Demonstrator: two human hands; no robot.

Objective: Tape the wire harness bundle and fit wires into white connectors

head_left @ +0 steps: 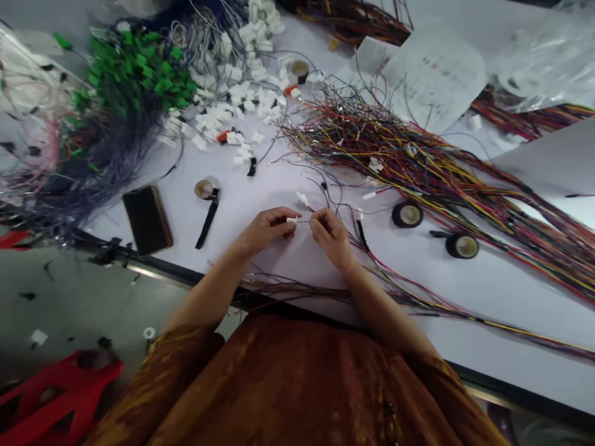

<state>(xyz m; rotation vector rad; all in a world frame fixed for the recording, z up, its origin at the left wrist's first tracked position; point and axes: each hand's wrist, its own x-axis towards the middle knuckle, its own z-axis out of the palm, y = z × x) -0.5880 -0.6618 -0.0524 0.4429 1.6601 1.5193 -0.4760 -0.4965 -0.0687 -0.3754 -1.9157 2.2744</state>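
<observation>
Joining, apparently: left hand [268, 229] pinches white connector [291, 220], right hand [331, 238] pinches thin wire [302, 222], toward near edge of surface [302, 260]; next likely calls for fine alignment.

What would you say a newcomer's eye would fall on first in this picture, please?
Probably the broad sprawl of multicoloured wires fanning out across the right side, and the bright green connectors heaped at the upper left. Near the centre, the left hand holds a small white connector, while the right hand pinches a thin wire just beside it.
</observation>
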